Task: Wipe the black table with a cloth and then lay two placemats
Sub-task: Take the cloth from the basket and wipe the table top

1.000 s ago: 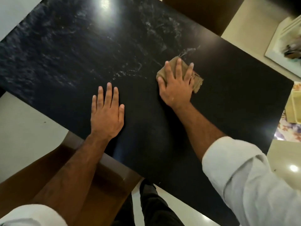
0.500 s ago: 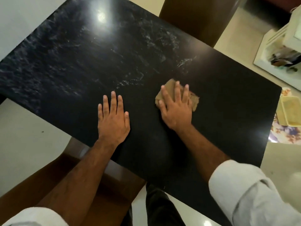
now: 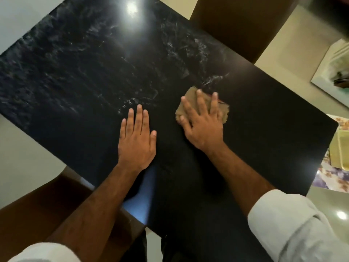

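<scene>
The cloth point(image 3: 190, 103) — a tan, bunched rag — sits on the black table point(image 3: 264, 120) right of centre, pinned flat under the right hand point(image 3: 202, 125), fingers spread wide across it. A second ago it was up at the edge of the pale streaks; now it has been dragged back toward the body, away from that smear line. That's a pull stroke, and the dark patch near the person looks clean while the far half carries whitish swirls, so by my reckoning the wiping is maybe half done. The left hand point(image 3: 137, 142) lies open on the bare surface just beside it, palm down, fingers together, bracing and holding nothing. No placemats on the table yet — a patterned sheet point(image 3: 332, 176) shows off the right edge, though what it is I can't tell.
</scene>
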